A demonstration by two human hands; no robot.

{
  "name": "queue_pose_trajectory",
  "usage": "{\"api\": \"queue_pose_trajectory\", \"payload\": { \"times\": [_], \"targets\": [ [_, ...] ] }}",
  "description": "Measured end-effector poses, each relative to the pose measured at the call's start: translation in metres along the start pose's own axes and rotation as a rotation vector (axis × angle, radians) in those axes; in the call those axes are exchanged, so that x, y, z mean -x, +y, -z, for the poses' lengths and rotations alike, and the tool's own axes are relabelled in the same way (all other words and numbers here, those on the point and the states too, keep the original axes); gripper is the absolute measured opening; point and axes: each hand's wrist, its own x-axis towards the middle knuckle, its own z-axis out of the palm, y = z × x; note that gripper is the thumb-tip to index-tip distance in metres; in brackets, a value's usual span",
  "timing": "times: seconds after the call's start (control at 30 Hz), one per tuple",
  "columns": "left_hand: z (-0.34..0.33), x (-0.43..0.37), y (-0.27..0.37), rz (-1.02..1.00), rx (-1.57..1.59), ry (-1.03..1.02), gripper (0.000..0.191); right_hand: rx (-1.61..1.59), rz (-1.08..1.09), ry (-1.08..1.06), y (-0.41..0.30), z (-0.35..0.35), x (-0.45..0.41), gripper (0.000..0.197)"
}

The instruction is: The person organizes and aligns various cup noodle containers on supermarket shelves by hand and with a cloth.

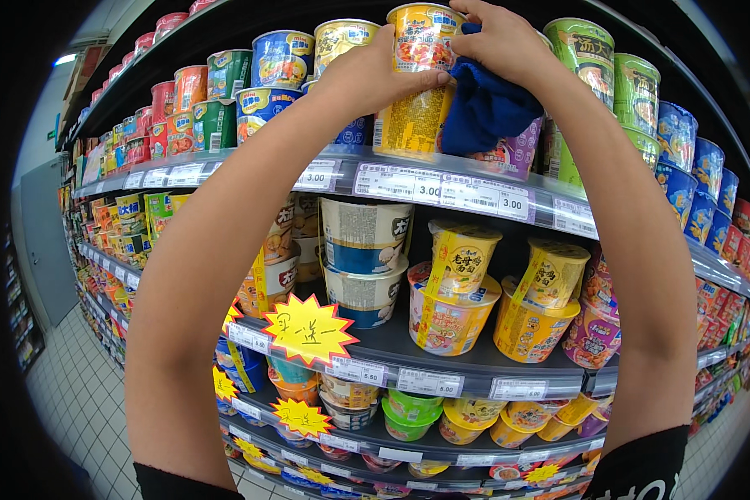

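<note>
On the upper shelf, my left hand (pixel 375 78) grips the left side of a yellow instant-noodle cup (pixel 422 47), its thumb across the cup's lower front. This cup stands on top of another yellow noodle cup (pixel 412 122). My right hand (pixel 497 40) has its fingers at the right side of the same upper cup and holds a dark blue cloth (pixel 490 109), which hangs over the front of a purple cup (pixel 515 150). Whether the upper cup rests fully on the lower one cannot be told.
Green noodle cups (pixel 580 59) stand stacked to the right, blue mini cups (pixel 282 59) to the left. A shelf edge with price tags (pixel 397 181) runs below the hands. Lower down are white and blue tubs (pixel 365 234) and a yellow starburst sign (pixel 309 329).
</note>
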Motion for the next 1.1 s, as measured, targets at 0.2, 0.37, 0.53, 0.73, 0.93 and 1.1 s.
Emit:
{"api": "queue_pose_trajectory", "payload": {
  "times": [0.2, 0.37, 0.53, 0.73, 0.93, 1.1],
  "targets": [
    [0.001, 0.004, -0.002, -0.007, 0.024, 0.020, 0.095, 0.050, -0.014, 0.020, -0.005, -0.004, 0.002, 0.064],
    [0.007, 0.017, -0.007, 0.009, -0.057, -0.019, 0.090, -0.007, -0.014, -0.035, -0.009, 0.001, 0.010, 0.067],
    [0.005, 0.022, -0.005, 0.001, -0.058, -0.045, 0.086, 0.013, 0.008, -0.020, 0.001, -0.008, 0.008, 0.072],
    [0.004, 0.023, -0.004, 0.010, -0.083, -0.051, 0.083, 0.013, -0.022, -0.037, -0.005, -0.004, 0.014, 0.071],
    [0.003, 0.029, 0.000, -0.014, -0.052, 0.020, 0.080, 0.024, -0.001, 0.001, 0.000, -0.010, 0.010, 0.071],
    [-0.002, 0.035, 0.000, -0.020, -0.051, 0.066, 0.076, 0.008, 0.019, 0.026, -0.002, -0.011, 0.011, 0.071]
  ]
}}
